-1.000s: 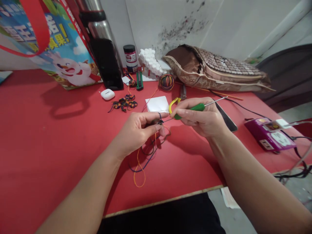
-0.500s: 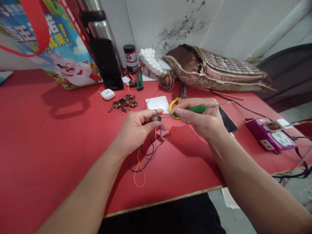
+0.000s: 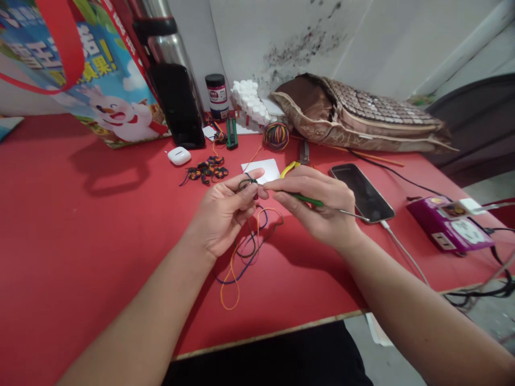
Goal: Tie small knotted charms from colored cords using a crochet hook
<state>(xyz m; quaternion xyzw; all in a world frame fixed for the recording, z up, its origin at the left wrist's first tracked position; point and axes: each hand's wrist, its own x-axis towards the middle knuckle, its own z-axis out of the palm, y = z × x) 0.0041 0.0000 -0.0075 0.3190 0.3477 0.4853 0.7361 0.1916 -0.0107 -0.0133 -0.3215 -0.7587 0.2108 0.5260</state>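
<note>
My left hand (image 3: pixel 225 212) is closed, pinching a small knot of multicoloured cord (image 3: pixel 248 183) between thumb and forefinger above the red table (image 3: pixel 80 225). The cord's loose ends (image 3: pixel 241 252), orange, blue and dark, trail in loops down onto the table below the hand. My right hand (image 3: pixel 317 206) is closed round a green-handled crochet hook (image 3: pixel 311 201); its metal shaft sticks out to the right past the fingers, and its working end points at the knot. The two hands' fingertips meet at the knot.
A phone (image 3: pixel 362 192) on a white cable lies right of my hands, a purple power strip (image 3: pixel 448 228) farther right. Behind are yellow-handled scissors (image 3: pixel 289 168), a white pad (image 3: pixel 263 169), a yarn ball (image 3: pixel 276 135), finished cord knots (image 3: pixel 207 169), an earbud case (image 3: pixel 179 155), a printed bag (image 3: pixel 80 69) and a cushion (image 3: pixel 354 115).
My right hand turned the hook so its shaft now points down to the right, and shifted left off the phone. My left hand rose slightly, fingers spreading round the knot.
</note>
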